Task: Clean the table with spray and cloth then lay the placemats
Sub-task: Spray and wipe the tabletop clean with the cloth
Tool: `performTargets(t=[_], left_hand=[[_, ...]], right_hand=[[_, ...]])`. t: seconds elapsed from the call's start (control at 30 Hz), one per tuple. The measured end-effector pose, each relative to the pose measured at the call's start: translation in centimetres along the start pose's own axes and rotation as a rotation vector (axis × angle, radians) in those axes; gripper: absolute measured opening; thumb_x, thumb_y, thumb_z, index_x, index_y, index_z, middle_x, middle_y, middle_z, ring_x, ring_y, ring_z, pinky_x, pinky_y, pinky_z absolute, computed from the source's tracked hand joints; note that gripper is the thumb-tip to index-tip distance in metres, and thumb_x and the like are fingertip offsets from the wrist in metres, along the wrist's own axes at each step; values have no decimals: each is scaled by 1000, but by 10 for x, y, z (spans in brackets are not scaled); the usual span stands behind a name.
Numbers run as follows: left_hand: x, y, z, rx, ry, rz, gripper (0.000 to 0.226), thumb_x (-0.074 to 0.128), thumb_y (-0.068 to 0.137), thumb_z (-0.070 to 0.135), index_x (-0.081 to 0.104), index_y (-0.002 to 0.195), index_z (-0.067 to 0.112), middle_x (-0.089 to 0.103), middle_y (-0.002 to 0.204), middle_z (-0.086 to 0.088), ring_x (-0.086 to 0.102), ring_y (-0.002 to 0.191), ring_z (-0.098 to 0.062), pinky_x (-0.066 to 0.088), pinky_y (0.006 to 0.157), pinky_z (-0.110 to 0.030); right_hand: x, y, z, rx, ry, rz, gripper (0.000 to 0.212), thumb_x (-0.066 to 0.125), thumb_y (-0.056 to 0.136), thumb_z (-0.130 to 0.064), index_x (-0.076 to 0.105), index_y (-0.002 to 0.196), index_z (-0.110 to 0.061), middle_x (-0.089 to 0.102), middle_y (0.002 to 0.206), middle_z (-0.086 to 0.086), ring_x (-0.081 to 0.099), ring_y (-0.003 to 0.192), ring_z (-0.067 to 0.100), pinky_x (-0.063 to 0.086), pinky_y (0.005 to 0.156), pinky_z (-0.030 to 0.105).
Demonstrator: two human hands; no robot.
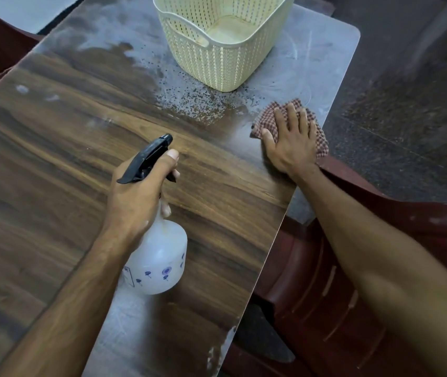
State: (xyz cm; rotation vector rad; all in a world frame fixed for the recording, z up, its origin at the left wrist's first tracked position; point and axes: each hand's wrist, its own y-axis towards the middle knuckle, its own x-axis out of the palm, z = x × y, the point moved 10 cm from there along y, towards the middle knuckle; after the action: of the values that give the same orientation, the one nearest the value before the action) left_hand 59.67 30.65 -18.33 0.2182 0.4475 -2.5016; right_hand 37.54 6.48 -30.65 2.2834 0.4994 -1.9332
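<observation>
Head view: right hand point(290, 140) presses flat, fingers spread, on one checked cloth point(319, 137) at the table's point(53, 159) right edge; left hand point(138, 197) grips one spray bottle point(157, 257) at centre. Best to wipe in overlapping strokes toward the dusty patch point(189, 104) below one basket point(222, 42). No placemats visible.
</observation>
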Motion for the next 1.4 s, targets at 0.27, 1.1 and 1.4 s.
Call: performTargets(t=[0.27,1.1,1.4], left_hand=[[4,-7,1,6,-17,-13,36,64,85,47,68,83,12,71,87,-9,47,38,-25,41,49,-28],[-47,-173,29,69,-123,-2,21,66,93,27,69,87,7,69,88,-16,49,40,-17,43,43,-28],[-26,-269,26,50,-170,-62,23,66,93,28,68,85,7,68,87,-16,45,41,-22,38,41,-25]], right_hand=[[-2,-1,-7,-21,21,29,65,19,102,-58,13,158,-27,2,167,4,-4,153,26,-3,123,49],[-93,-187,-14,50,874,-35,34,40,106,-27,57,130,-8,64,123,5,59,115,21,45,96,33],[-128,-315,1,52,1051,32,32,43,106,-17,59,131,-6,62,121,-2,55,113,10,41,92,20]])
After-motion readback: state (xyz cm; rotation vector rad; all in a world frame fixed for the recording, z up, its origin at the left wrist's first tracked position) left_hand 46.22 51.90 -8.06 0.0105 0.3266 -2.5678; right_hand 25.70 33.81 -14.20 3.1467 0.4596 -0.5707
